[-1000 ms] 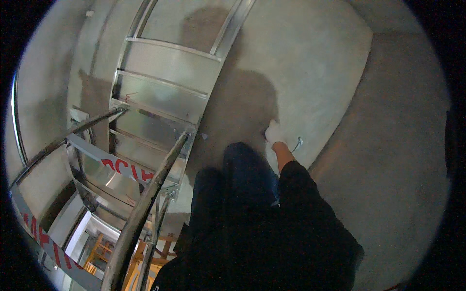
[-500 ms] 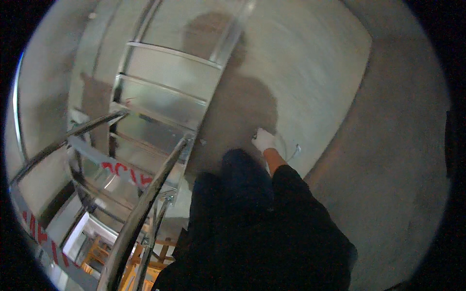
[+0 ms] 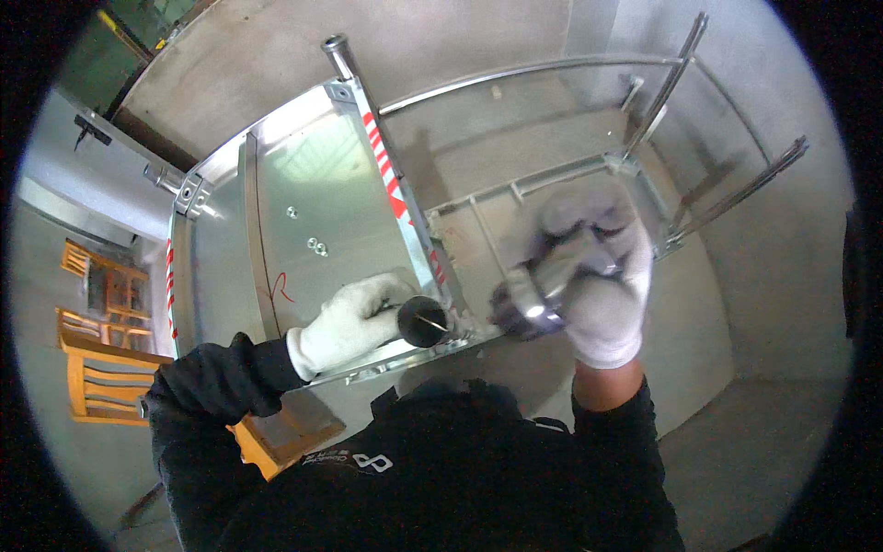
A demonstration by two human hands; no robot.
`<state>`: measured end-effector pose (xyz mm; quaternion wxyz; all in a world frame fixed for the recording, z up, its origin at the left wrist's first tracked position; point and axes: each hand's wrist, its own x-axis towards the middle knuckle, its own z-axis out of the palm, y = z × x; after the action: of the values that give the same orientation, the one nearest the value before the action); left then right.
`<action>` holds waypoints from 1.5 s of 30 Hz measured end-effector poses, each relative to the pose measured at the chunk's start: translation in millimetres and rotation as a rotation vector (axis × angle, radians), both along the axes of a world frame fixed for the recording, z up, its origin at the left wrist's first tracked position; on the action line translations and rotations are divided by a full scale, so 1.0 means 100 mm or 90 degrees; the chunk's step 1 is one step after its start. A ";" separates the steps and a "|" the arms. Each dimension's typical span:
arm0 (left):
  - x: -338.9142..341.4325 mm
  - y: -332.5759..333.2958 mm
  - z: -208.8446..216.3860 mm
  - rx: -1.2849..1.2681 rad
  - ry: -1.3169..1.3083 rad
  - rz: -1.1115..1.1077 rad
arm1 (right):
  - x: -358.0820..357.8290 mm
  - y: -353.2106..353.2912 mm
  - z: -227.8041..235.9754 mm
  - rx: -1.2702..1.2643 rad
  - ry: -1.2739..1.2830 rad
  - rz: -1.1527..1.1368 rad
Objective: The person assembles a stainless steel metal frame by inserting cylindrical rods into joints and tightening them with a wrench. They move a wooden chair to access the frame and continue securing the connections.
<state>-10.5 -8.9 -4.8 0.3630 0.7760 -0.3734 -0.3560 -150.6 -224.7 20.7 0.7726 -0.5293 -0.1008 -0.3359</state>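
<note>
My left hand (image 3: 345, 329), in a white work glove, is closed around the corner post (image 3: 423, 322) of a metal platform (image 3: 313, 198). That post is a round tube, and its dark open end faces up at me. To its right, my right hand (image 3: 607, 285) wears a glove with a grey palm side and a white cuff. Its fingers curl around a shiny metal part with a dark end (image 3: 532, 299). Motion blurs this part, and its kind cannot be made out. Several small nuts or washers (image 3: 315, 246) lie on the platform's sheet metal.
Red-and-white striped tape (image 3: 386, 166) runs along the platform's edge. Beyond it lies a tubular metal frame (image 3: 515, 189) with uprights (image 3: 667, 87) at the far right. Wooden chairs (image 3: 115, 382) stand at the left. A grey wall (image 3: 782, 230) rises on the right.
The view has swung from a ladder-like frame and floor to the platform. My left hand has come into view on the post. My right hand has risen from the floor and now holds the metal part.
</note>
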 end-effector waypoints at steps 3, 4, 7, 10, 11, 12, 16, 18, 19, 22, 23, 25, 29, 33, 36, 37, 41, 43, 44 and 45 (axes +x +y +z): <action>0.01 -0.04 -0.10 -0.076 -0.074 -0.078 | 0.14 0.20 0.17 -0.190 0.035 -0.057; -0.01 -0.05 -0.06 -0.078 -0.075 -0.089 | 0.18 0.25 0.20 -0.249 0.054 -0.079; -0.01 0.00 -0.04 -0.083 -0.118 -0.115 | 0.14 0.47 0.23 -0.118 0.193 -0.047; 0.02 -0.02 0.02 -0.062 -0.089 -0.150 | 0.08 0.43 0.18 -0.286 0.278 -0.119; 0.07 -0.04 -0.08 -0.063 -0.093 -0.176 | 0.06 0.41 0.19 -0.306 0.282 -0.112; 0.09 -0.01 -0.05 -0.056 -0.085 -0.182 | 0.08 0.43 0.21 -0.321 0.273 -0.097; 0.19 0.06 0.06 -0.073 -0.083 -0.207 | 0.17 0.43 0.35 -0.668 0.109 -0.208; 0.19 0.07 0.11 -0.111 -0.102 -0.216 | 0.18 0.48 0.35 -0.720 0.099 -0.228; 0.17 0.07 0.19 -0.138 -0.115 -0.219 | 0.18 0.47 0.38 -0.751 0.084 -0.237; 0.11 0.01 0.33 -0.226 -0.140 -0.279 | 0.18 0.45 0.37 -0.818 0.044 -0.266; 0.06 -0.03 0.34 -0.285 -0.138 -0.286 | 0.19 0.48 0.39 -0.859 0.034 -0.283; 0.03 -0.08 0.22 -0.408 -0.132 -0.269 | 0.26 0.54 0.41 -0.888 -0.021 -0.309; 0.07 -0.17 0.15 -0.393 -0.125 -0.262 | 0.25 0.57 0.40 -0.858 0.018 -0.309; 0.04 -0.14 0.22 -0.337 -0.156 -0.247 | 0.23 0.62 0.26 -0.775 0.044 -0.368; 0.02 -0.12 0.22 -0.347 -0.162 -0.240 | 0.19 0.69 0.21 -0.774 0.075 -0.399; 0.01 -0.12 0.20 -0.357 -0.157 -0.241 | 0.17 0.71 0.21 -0.780 0.087 -0.407; -0.03 -0.12 -0.03 -0.380 -0.122 -0.229 | 0.15 0.73 0.24 -0.795 0.119 -0.375; -0.02 -0.18 -0.06 -0.381 -0.054 -0.249 | 0.13 0.75 0.25 -0.776 0.132 -0.382; -0.01 -0.22 -0.05 -0.364 -0.034 -0.266 | 0.12 0.76 0.26 -0.766 0.140 -0.386; 0.00 -0.26 -0.01 -0.352 -0.025 -0.281 | 0.11 0.75 0.26 -0.780 0.145 -0.395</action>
<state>-10.3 -34.9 -5.4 0.4663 0.5558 -0.6213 -0.2960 -140.0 -149.7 47.0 0.2086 -0.9062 -0.0348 -0.3663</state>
